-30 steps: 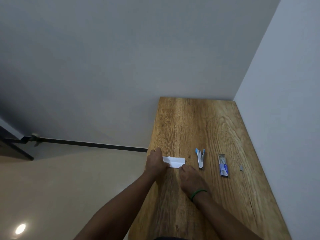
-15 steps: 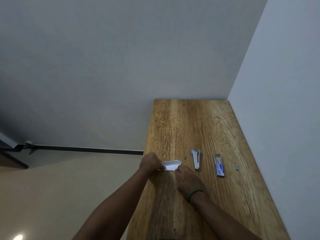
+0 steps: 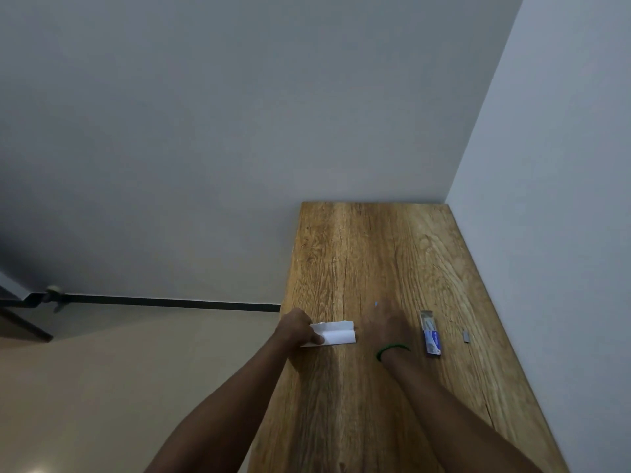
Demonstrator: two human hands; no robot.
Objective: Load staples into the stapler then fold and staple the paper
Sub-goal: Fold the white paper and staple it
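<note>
The left end of the folded paper [image 3: 336,334] is pinched by the left grip [image 3: 298,327], with the thumb laid on top and the fingers curled underneath. It is probably held this way so that the fold is kept shut and the right end is left free for stapling. The paper is kept at the left edge of the counter [image 3: 375,250], with its held end just over that edge.

The right grip [image 3: 384,322], marked by a green wristband [image 3: 392,349], is blurred, so it cannot be told whether it is spread or closed. It is placed just right of the paper. The stapler [image 3: 376,303] is almost wholly hidden beneath it, and only a small blue speck is seen at its far side. The stapler is judged to be the thing reached for.

Further right, a box of staples [image 3: 431,334] is laid lengthwise, and a small loose strip of staples [image 3: 466,336] is set beyond it, near the right wall [image 3: 563,233].

Bare wood is left on the far half of the counter and on the near side, between the forearms. Room is limited on the left by the drop and on the right by the wall.
</note>
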